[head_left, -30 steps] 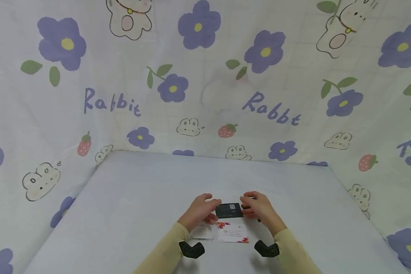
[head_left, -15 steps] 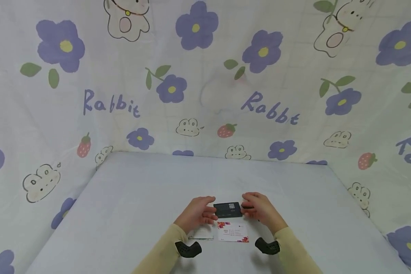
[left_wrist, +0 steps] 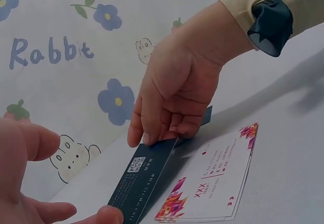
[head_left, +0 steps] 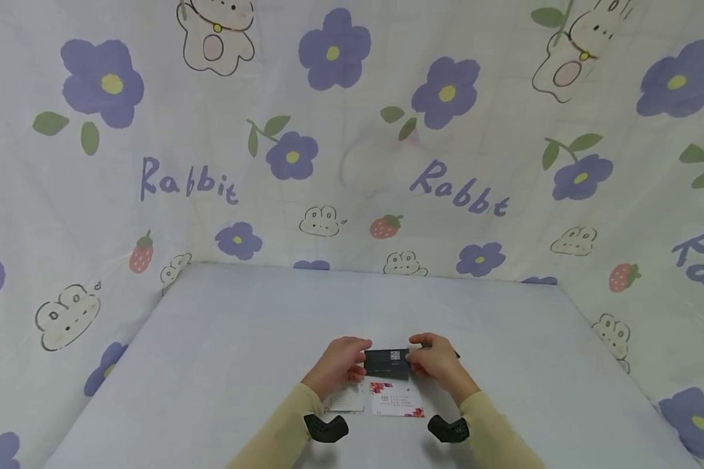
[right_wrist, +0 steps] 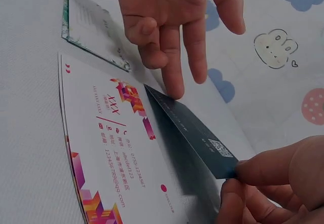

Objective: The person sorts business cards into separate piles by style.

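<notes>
Dark-teal card (head_left: 385, 361), R hand (head_left: 438, 363) pinching, L hand (head_left: 338, 365) opp. end

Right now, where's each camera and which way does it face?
Head: on the head, facing forward and down at the table; left hand, right hand and sleeves show.
Left wrist: worn there, facing the dark card; both hands show.
Right wrist: worn there, facing that card; both hands show.
Both wrist views share it and the white XXX card.

head view | green-edged card (head_left: 348, 402): partly hidden by left hand (head_left: 339, 362) | dark card (head_left: 385, 363): print seemingly too small
</notes>
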`<state>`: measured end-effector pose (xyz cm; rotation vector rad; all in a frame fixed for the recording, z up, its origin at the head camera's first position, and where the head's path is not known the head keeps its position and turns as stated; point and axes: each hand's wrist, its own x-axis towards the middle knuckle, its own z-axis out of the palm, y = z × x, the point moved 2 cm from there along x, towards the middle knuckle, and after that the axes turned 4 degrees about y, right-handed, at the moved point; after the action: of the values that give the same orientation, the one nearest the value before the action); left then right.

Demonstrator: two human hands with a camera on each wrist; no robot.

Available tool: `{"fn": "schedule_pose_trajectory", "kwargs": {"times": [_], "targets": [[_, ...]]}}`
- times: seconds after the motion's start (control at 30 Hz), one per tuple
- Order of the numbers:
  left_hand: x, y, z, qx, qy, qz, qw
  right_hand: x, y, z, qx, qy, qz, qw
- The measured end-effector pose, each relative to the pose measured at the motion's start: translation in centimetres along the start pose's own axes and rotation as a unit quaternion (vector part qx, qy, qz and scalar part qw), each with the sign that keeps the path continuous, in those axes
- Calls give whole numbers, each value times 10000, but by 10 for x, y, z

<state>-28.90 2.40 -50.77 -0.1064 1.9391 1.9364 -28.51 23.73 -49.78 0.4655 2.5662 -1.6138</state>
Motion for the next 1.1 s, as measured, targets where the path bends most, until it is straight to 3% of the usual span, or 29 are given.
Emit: {"fn": "schedule_pose_trajectory", "kwargs": {"times": [0.13,0.23,0.43,0.5,0.77,0.93,1.1], "targets": [[2,-1,2,701,554,338,9954,-2,5,0,84,1,37,10000],[3,-1,3,1371,930,623,9842,-4,7,0,285,-91,28,9995],[2,0,5,2291,1112,1332,9578,-11,4,-4,750,-308,-56,9967],[2,0,5,2311,1150,1480,9547,-13,3,-5,843,-366,-98,9957],[3,1,4,1489,681,1431,9761,-18,1,-13,1111,-355,-127,9931],[1,2,9,1514,393,1362,9783,-20,4,-20,953,-78,-193,9952],[-2,5,16,1584,462,1341,9771,-24,6,-26,844,70,-236,9961]]}}
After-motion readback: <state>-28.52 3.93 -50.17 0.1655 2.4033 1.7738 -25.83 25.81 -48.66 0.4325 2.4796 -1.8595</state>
